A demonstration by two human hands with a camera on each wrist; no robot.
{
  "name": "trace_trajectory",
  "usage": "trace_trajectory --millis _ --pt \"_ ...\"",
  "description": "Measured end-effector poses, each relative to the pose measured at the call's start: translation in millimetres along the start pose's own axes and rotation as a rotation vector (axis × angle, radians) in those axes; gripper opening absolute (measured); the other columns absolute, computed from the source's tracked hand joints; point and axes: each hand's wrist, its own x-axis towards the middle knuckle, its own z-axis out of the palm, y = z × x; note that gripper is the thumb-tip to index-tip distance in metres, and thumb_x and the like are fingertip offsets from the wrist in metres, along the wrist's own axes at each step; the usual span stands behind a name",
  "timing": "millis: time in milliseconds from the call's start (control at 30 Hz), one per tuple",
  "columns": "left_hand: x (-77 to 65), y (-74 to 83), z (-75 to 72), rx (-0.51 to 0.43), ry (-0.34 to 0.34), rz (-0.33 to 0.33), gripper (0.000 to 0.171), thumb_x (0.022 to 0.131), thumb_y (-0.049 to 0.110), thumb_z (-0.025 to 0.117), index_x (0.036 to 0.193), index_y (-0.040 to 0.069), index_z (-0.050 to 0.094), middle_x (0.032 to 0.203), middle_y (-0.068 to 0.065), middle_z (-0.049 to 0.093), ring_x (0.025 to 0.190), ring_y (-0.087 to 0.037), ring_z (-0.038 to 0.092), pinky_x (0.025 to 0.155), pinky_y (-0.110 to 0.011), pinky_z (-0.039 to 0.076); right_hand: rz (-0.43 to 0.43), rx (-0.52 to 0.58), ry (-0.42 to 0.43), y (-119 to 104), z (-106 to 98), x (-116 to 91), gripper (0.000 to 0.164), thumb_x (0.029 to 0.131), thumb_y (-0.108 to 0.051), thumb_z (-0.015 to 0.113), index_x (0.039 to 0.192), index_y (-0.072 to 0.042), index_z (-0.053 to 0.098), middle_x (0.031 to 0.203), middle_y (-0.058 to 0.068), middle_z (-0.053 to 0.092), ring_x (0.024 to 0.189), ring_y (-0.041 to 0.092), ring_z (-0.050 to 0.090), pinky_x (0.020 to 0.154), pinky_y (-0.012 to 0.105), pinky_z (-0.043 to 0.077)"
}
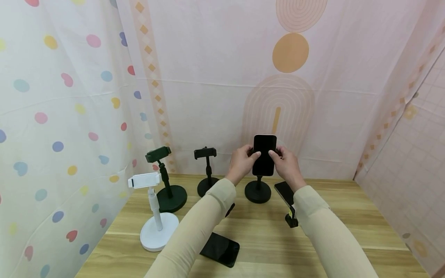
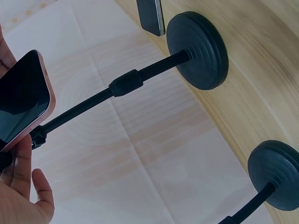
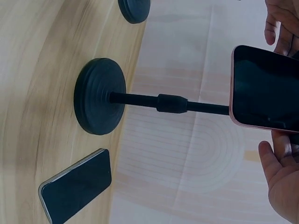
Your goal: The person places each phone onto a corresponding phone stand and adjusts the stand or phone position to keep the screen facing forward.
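A smartphone with a dark screen and pink edge stands upright at the top of a black phone stand. My left hand grips its left side, thumb at the front and fingers toward the back. On the opposite side my right hand holds it the same way, thumb over the screen's edge. The stand's pole runs down from behind the phone to a round base on the table. Most of the stand's clamp is hidden by the phone and fingers.
Left on the wooden table are a white phone stand, a dark green one and another black one. A second phone lies right, by a small black object. Another phone lies near the front, partly under my left sleeve.
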Motion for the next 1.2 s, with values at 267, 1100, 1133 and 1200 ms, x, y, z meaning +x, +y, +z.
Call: trace_trajectory --millis 267,1100,1133,1200 --pt "-0.3 -1.6 2.0 -0.021 -0.008 -0.006 0.024 0.097 0.031 0.066 0.113 0.013 0.07 0.1 0.001 0.07 0.087 -0.013 0.063 0.077 -0.033 0.053 0.011 0.008 -0.006 3 0 0 0.038 0.105 -0.029 0.052 0.127 0.002 0.057 0.124 0.022 0.061 0.116 0.035 0.056 0.099 0.05 0.045" --pt "-0.4 -11.1 3.8 -0.099 -0.048 0.036 0.029 0.098 0.03 0.065 0.118 0.01 0.069 0.104 -0.003 0.07 0.092 -0.018 0.064 0.08 -0.034 0.054 0.02 0.05 -0.012 10 0 -1 0.043 0.105 -0.029 0.052 0.136 0.001 0.054 0.132 0.021 0.058 0.124 0.035 0.052 0.101 0.051 0.043" --pt "-0.7 -11.6 4.0 -0.103 -0.049 0.038 0.028 0.098 0.03 0.064 0.117 0.01 0.069 0.102 -0.003 0.07 0.091 -0.017 0.063 0.079 -0.034 0.054 0.021 0.051 -0.01 10 0 -1 0.044 0.105 -0.03 0.052 0.136 0.001 0.054 0.132 0.021 0.058 0.124 0.035 0.053 0.101 0.051 0.044" --pt "-1.0 -12.5 4.5 -0.111 -0.051 0.04 0.026 0.098 0.03 0.065 0.115 0.01 0.07 0.098 -0.002 0.069 0.088 -0.016 0.062 0.077 -0.033 0.053 0.022 0.057 -0.009 11 0 -2 0.044 0.105 -0.03 0.052 0.136 0.001 0.054 0.131 0.021 0.058 0.123 0.035 0.053 0.1 0.051 0.044"
